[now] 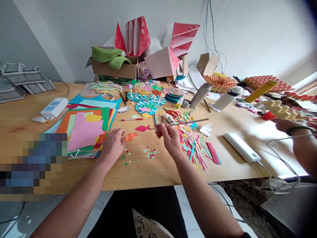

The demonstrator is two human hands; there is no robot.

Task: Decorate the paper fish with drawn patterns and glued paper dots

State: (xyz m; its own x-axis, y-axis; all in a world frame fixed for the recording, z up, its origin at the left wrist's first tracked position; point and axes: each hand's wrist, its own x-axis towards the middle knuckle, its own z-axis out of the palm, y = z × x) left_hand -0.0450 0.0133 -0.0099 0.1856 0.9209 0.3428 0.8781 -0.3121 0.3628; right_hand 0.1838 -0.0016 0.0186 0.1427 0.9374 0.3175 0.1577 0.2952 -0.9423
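My right hand [168, 137] grips a thin wooden stick [193, 121] between thumb and fingers. The stick slants up to the right, and its other tip points left at the tail of a dark pink paper fish [142, 128] on the table. My left hand [115, 142] is closed, its curled fingertips on the edge of an orange paper fish [131, 136]. Just below lie small round paper dots [126, 155] in green and orange. A little heap of tiny coloured paper bits [151, 152] lies between my hands.
Coloured paper sheets [84, 132] are stacked at left. Paper strips [195, 145], red scissors [173, 113] and a glue bottle [170, 118] lie at right. Behind stand decorated blue discs [146, 106] and flasks [201, 95]. Beyond a white power bank-like device [241, 147], another person's hand [284, 125] works.
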